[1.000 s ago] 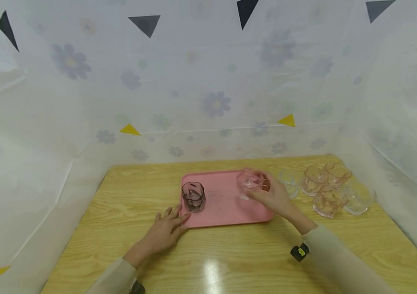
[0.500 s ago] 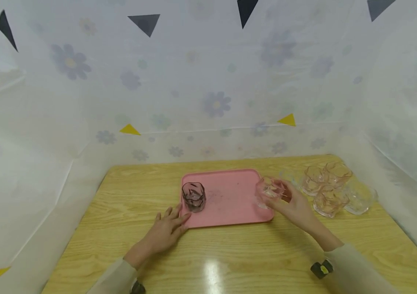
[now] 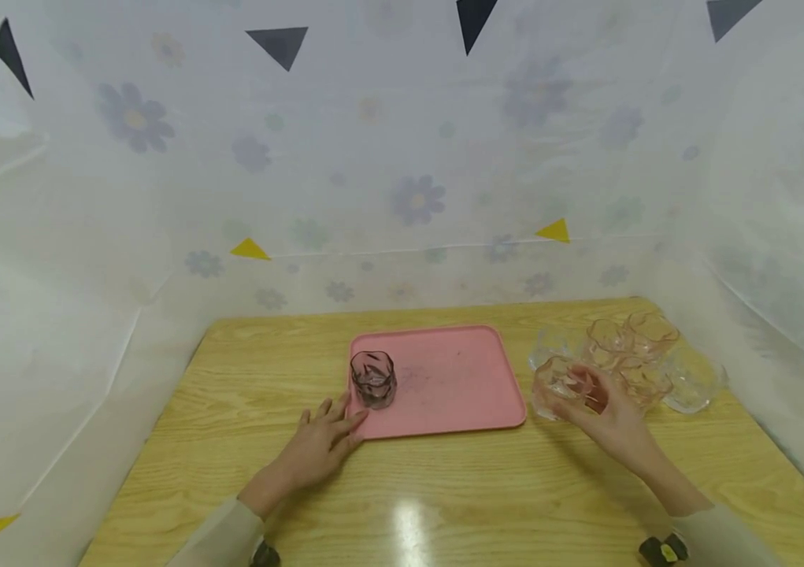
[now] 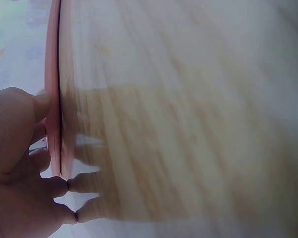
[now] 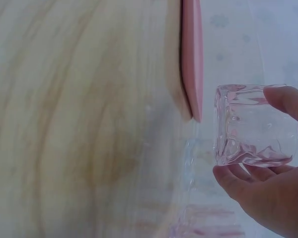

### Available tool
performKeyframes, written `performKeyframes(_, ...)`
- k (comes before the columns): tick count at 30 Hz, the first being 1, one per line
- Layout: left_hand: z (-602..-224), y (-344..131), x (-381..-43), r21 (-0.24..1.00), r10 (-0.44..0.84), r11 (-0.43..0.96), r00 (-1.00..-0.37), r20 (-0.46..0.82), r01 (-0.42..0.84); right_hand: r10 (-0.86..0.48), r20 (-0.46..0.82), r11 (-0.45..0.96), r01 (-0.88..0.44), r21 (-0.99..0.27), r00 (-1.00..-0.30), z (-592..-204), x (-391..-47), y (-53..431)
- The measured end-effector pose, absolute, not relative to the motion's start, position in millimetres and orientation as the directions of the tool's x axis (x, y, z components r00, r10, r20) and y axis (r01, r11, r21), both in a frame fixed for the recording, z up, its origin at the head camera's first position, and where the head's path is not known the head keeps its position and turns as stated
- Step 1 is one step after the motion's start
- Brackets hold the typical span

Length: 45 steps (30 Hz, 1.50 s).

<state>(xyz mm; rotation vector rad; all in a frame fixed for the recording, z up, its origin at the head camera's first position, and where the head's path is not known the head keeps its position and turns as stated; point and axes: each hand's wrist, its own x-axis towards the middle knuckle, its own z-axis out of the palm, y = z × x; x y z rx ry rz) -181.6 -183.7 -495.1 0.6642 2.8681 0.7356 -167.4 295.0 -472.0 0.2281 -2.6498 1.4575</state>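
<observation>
A pinkish clear glass [image 3: 559, 382] is held by my right hand [image 3: 610, 417], thumb on one side and fingers on the other. In the head view it stands just right of the pink tray [image 3: 454, 386]; the right wrist view shows the same glass [image 5: 256, 126] gripped across its sides, apart from the tray's edge. My left hand [image 3: 320, 445] rests at the tray's front left corner, fingers spread, with fingertips touching the rim; the left wrist view shows these fingers [image 4: 54, 186] by the tray's edge. A dark purple glass [image 3: 373, 380] stands on the tray's left end.
Several pink-tinted glasses [image 3: 650, 335] and a clear glass [image 3: 692, 386] cluster on the right of the wooden table [image 3: 444, 496]. Another clear glass [image 3: 546, 342] stands just behind the held one. White patterned sheeting [image 3: 373, 197] encloses the back and sides.
My right hand has carried the pinkish glass from over the tray's right end rightward and nearer, past the tray's edge. The left hand, tray and purple glass have stayed in place.
</observation>
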Motion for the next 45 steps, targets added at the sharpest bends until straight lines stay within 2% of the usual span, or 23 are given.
performKeyframes(14, -495.7, -184.1, -180.6, 0.491, 0.440, 0.782, -0.898, 0.003, 0.385, -0.015, 0.262, 0.566, -0.224, -0.793, -0.965, -492.3, -162.4, 317.7)
performKeyframes(25, -498.2, -183.6, -182.2, 0.491, 0.438, 0.781, -0.899, 0.013, 0.387, 0.007, 0.203, 0.595, -0.159, -0.788, -0.979, -494.9, -164.2, 323.0)
performKeyframes(45, -497.5, -184.0, -182.3, 0.480, 0.437, 0.786, -0.899, 0.012, 0.389, 0.040, 0.169, 0.679, -0.097, -0.728, -0.985, -492.2, -166.5, 320.8)
